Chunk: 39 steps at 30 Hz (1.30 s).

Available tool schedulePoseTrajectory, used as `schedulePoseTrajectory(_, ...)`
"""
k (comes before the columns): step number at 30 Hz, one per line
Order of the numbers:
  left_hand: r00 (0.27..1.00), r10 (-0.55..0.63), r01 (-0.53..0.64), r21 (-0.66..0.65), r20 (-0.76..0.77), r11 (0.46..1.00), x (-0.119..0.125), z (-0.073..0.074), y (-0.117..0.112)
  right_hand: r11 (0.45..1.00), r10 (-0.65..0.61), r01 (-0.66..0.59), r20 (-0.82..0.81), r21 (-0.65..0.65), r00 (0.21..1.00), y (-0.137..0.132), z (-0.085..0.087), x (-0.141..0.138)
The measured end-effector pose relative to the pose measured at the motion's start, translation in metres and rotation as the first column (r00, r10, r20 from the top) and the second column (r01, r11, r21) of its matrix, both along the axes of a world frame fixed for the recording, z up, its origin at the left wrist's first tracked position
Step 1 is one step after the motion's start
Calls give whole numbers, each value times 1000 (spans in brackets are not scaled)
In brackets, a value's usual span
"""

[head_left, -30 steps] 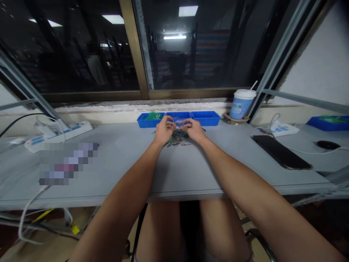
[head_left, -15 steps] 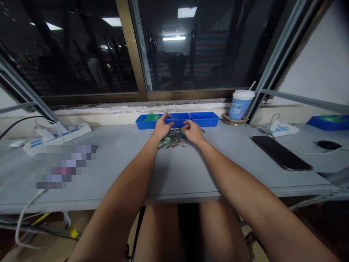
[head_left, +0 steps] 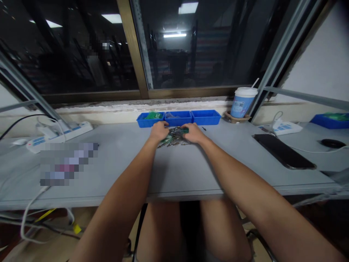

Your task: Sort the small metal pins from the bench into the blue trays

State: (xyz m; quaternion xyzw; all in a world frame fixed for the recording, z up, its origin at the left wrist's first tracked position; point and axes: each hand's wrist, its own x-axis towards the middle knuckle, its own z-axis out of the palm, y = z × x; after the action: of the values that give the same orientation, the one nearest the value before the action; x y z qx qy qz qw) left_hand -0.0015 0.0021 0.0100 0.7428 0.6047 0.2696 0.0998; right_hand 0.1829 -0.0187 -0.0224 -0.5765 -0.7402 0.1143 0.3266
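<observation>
A loose pile of small metal pieces (head_left: 176, 136), slender and pin-like, lies on the grey table with bits of green and clear plastic among them. At the pile's left edge is my left hand (head_left: 159, 131), its fingers curled inward; what they hold, if anything, is hidden. My right hand (head_left: 195, 133) is closed at the right side of the pile, with a small dark green plastic piece (head_left: 185, 130) at its fingertips. Just behind both hands stands a row of blue trays (head_left: 178, 123). The left one contains green plastic bags (head_left: 153, 115), the middle one a clear bag (head_left: 171, 115).
A lidded blue cup (head_left: 242, 103) stands on a brown holder at the back right. A black phone (head_left: 283, 151) lies at the right. Power strips (head_left: 65, 134) with cables sit at both sides, and a blurred-out object (head_left: 69, 163) is at the left. One dark pin (head_left: 204, 128) lies apart.
My left hand has come down from the tray edge to the pile, its fingers curling in. My right hand has lowered slightly, and green plastic now shows at its fingertips.
</observation>
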Motion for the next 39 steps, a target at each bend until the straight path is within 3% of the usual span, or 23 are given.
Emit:
schedulePoseTrajectory(5, 992, -85, 85, -2, -96, 996, -4, -6, -5, 999, 43, -38, 141, -38, 989, -3, -3, -3)
schedulePoseTrajectory(11, 991, -133, 135, 63, -33, 989, 3, -9, -7, 998, 51, -54, 78, 34, 996, -1, -6, -2)
schedulePoseTrajectory(15, 965, -153, 140, 72, 215, 988, 7, -8, -8, 991, 75, -57, -145, 122, 987, 3, -3, -1)
schedulePoseTrajectory(19, 850, -184, 203, 17, 494, 979, 13, -12, -7, 997, 78, -68, -512, 39, 855, 7, 0, -2)
schedulePoseTrajectory(22, 792, -202, 232, 23, 577, 973, 16, -15, -7, 994, 76, -110, -625, -15, 777, 8, 0, -3)
schedulePoseTrajectory(30, 817, -296, 196, 244, 495, 950, 15, -12, -10, 975, 220, -164, -705, 148, 674, 10, -1, -3)
schedulePoseTrajectory(39, 892, -317, 176, 398, 322, 900, 12, -12, -12, 977, 208, -185, -664, 106, 718, 0, 4, -4)
